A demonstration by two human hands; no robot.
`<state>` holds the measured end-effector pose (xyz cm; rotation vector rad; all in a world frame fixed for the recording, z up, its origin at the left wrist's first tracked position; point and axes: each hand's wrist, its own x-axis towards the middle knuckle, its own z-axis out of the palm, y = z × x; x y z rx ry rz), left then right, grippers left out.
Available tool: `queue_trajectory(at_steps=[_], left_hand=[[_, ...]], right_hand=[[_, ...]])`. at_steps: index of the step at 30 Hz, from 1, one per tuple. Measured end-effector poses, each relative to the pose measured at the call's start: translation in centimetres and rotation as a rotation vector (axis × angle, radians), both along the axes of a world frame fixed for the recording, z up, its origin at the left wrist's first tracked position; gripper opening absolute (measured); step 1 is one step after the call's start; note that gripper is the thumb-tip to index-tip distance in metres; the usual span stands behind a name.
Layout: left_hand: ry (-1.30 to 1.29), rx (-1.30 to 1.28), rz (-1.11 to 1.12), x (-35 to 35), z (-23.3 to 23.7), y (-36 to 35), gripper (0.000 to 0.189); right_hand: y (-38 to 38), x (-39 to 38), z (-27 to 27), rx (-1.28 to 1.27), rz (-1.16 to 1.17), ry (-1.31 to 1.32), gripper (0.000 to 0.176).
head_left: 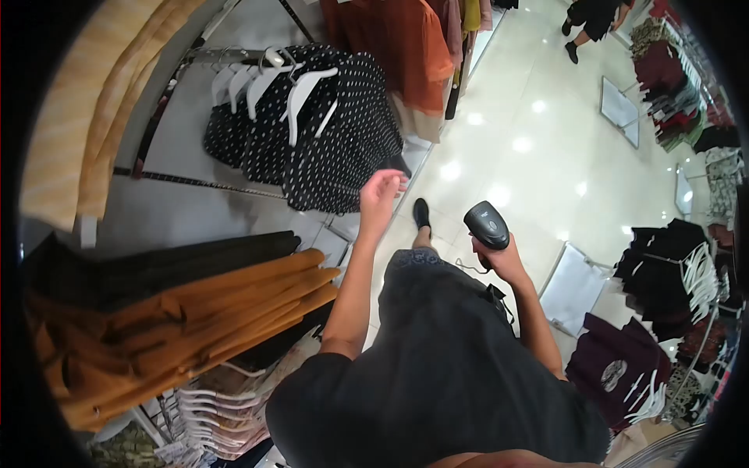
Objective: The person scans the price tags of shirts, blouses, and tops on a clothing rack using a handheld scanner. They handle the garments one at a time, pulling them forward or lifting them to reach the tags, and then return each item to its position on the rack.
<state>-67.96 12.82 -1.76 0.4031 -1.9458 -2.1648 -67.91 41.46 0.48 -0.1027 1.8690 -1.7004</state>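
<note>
My right hand [502, 253] is wrapped round the handle of a black barcode scanner [488, 225], its head pointing forward. A thin grey cord [468, 269] hangs beside it. At the right edge of the hanging black garments with white dots [343, 140], my left hand [380, 191] is raised with its fingers curled together. A small dark corner [399, 165] shows just beyond these fingertips; whether they grip it is hidden. The dotted garments hang on white hangers [300, 97] from a rail at the wall.
Orange-brown garments [179, 320] hang close on my left, with yellow cloth [94, 117] above. An orange top [398, 47] hangs ahead. On the right stand racks with a dark purple top [612, 370] and black clothes [663, 261]. Another person [589, 23] is far along the tiled aisle [530, 117].
</note>
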Motion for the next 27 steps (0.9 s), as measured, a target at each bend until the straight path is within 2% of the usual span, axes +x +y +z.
queue_trajectory(at_steps=[2, 4, 9, 10, 11, 13, 15, 16, 17, 19, 21, 23, 24, 25, 27], left_hand=[[0.053, 0.011, -0.022, -5.0, -0.5, -1.0, 0.019], [0.103, 0.027, -0.014, -10.0, 0.9, -1.8, 0.021], [0.311, 0.002, 0.108, -23.7, 8.8, -4.2, 0.026], [0.314, -0.142, 0.077, -26.0, 9.1, -5.2, 0.039], [0.298, -0.157, 0.087, -27.9, 9.7, -5.8, 0.043], [0.434, -0.545, 0.141, -33.6, 5.4, -8.9, 0.050], [0.513, -0.009, 0.199, -36.0, 8.4, -8.5, 0.056], [0.326, -0.248, 0.211, -36.4, 10.9, -8.7, 0.059], [0.318, -0.148, 0.218, -37.0, 11.3, -8.7, 0.060], [0.336, -0.129, 0.207, -39.1, 12.5, -9.2, 0.059], [0.290, -0.125, 0.208, -39.4, 13.4, -9.3, 0.052], [0.314, -0.101, 0.156, -40.3, 13.9, -9.5, 0.037], [0.227, -0.115, 0.147, -40.4, 14.6, -9.4, 0.030], [0.225, -0.146, 0.154, -40.6, 15.1, -9.3, 0.030], [0.237, 0.070, 0.168, -39.9, 14.9, -8.9, 0.022]], right_hand=[[-1.0, -3.1, 1.1, 0.020, -0.034, 0.026, 0.016], [-2.0, -6.0, 2.1, 0.025, -0.094, 0.045, 0.016], [-3.9, -15.1, 4.1, 0.022, -0.102, 0.071, 0.012], [-4.1, -16.3, 3.8, 0.007, -0.122, 0.102, 0.011], [-4.4, -17.3, 4.1, -0.004, -0.122, 0.103, 0.011], [-4.7, -19.1, 4.7, -0.055, -0.147, 0.090, 0.013], [-4.8, -21.1, 3.9, -0.086, -0.134, 0.123, 0.014], [-4.7, -22.1, 3.7, -0.081, -0.122, 0.105, 0.013], [-4.5, -23.2, 3.5, -0.075, -0.105, 0.087, 0.013], [-3.5, -25.9, 1.5, -0.090, -0.054, 0.092, 0.014], [-3.1, -28.5, 0.9, -0.106, -0.010, 0.077, 0.015], [-2.3, -31.4, 1.2, -0.078, 0.053, 0.088, 0.014], [-2.1, -32.9, 1.4, -0.111, 0.069, 0.124, 0.014], [-1.7, -34.2, 1.2, -0.141, 0.080, 0.156, 0.014], [-0.8, -37.2, 0.9, -0.120, 0.179, 0.104, 0.018]])
